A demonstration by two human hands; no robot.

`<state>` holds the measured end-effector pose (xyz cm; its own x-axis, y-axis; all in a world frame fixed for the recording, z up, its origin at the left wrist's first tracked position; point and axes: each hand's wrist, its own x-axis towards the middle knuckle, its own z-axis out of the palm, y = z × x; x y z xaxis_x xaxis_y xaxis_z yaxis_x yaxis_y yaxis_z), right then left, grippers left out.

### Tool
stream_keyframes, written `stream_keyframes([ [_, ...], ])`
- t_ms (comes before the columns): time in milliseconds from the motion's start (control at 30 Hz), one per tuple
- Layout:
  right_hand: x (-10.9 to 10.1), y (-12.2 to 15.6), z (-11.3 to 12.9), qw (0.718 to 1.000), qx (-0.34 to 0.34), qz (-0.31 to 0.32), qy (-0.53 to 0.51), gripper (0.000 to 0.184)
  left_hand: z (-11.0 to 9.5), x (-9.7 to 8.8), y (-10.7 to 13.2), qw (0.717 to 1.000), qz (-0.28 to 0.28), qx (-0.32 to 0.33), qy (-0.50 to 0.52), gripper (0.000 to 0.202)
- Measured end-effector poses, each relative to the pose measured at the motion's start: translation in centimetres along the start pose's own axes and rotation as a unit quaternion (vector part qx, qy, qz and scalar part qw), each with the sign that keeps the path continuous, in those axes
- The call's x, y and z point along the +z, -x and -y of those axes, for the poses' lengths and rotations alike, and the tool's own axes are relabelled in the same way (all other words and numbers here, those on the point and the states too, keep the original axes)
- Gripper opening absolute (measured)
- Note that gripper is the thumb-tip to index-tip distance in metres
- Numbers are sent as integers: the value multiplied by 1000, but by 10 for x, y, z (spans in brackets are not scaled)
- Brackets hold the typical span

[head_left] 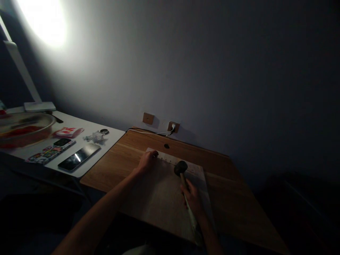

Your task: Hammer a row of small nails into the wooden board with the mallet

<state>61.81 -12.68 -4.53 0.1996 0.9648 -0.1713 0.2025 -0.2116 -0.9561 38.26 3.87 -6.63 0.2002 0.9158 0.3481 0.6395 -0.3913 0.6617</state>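
A pale flat board (159, 198) lies on the wooden desk, with a row of small dark upright pieces (170, 162), perhaps nails, along its far edge. My left hand (147, 161) rests at the board's far left corner, its fingers closed together. Something small and dark shows at the fingertips, too dim to name. In my right hand (192, 196) is a mallet (181, 168), gripped around its light handle. The mallet's dark, round head hangs over the board, right of the row; whether it touches the board I cannot tell.
The wooden desk (228, 198) backs onto a wall with a socket (173, 126) and cables. Left of it, a white table (111, 136) carries a phone (79, 157), a patterned case (50, 152), crumpled wrapping (95, 137), a large clear basin (29, 132) and a lamp (39, 106).
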Motion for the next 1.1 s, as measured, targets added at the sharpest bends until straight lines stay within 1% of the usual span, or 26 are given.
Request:
stream_keyframes([
  [100,1,1,2,1000,2,3,0,60,-1,-1,0,1000,5,19,-2,27],
  [267,1,1,3,1000,-8,11,-2,55,-3,-3,4,997,13,68,-28,27],
  [433,4,1,8,999,-28,20,10,54,0,-3,2,996,14,84,5,22],
  [533,16,-5,19,998,-43,41,16,49,1,-2,1,998,12,62,26,26],
  [667,40,-25,39,995,-67,74,19,41,1,-1,2,998,22,19,62,39],
  [800,64,-46,53,991,-94,92,19,31,4,1,1,999,0,25,47,34],
  [900,76,-56,57,989,-103,100,20,30,12,7,-1,999,-6,16,35,31],
  [1000,84,-60,57,989,-100,109,22,31,21,14,-2,999,-18,11,41,39],
  [1100,89,-60,57,989,-91,111,19,30,28,19,-3,998,-37,25,46,46],
])
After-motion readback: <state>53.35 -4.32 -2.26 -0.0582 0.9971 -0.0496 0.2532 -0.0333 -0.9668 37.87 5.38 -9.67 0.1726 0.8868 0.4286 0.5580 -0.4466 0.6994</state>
